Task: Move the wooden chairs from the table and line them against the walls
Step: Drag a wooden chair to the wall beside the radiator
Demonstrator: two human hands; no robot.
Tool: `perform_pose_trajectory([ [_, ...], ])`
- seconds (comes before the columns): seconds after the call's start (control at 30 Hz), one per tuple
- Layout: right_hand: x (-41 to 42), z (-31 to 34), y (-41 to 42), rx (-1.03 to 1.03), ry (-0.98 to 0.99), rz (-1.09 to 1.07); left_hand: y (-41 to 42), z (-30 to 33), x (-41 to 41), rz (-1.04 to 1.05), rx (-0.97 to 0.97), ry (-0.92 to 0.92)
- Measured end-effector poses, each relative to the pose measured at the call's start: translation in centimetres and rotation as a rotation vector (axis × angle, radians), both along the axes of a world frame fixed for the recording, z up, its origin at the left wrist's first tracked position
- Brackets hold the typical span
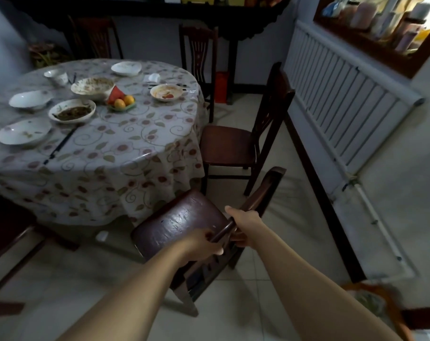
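Both hands clenched round top rail of near chair: left hand fingers curled over rail, right hand wrapped just beyond it. Chair tilted, seat toward table. Past fingers, 2nd chair upright betw table & radiator. Further out, on table: green dish w/ oranges + watermelon slice; plate w/ dark leftovers; bowl w/ red scraps; other plates near-empty.
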State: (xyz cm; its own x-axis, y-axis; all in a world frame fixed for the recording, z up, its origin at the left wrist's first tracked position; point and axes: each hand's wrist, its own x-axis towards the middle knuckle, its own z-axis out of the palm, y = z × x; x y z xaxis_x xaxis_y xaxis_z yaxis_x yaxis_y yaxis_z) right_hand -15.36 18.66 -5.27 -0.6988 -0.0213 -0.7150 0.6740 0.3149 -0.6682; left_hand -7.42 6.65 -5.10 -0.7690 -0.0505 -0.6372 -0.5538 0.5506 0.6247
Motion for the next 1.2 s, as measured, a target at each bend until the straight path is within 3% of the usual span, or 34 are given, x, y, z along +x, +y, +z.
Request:
perform_pose_trajectory([
  [0.23,-0.8,-0.9,-0.7,-0.048,-0.022,-0.075,-0.6,-1.1,-1.2,-0.094,-0.046,-0.067],
  [0.7,-5.6,2.2,-4.3,-0.055,0.052,-0.166,-2.9,2.0,-6.1,0.110,0.087,-0.047],
  [1.2,-12.5,7.4,8.6,-0.056,0.117,-0.189,10.7,6.2,-13.2,0.200,0.165,-0.044],
])
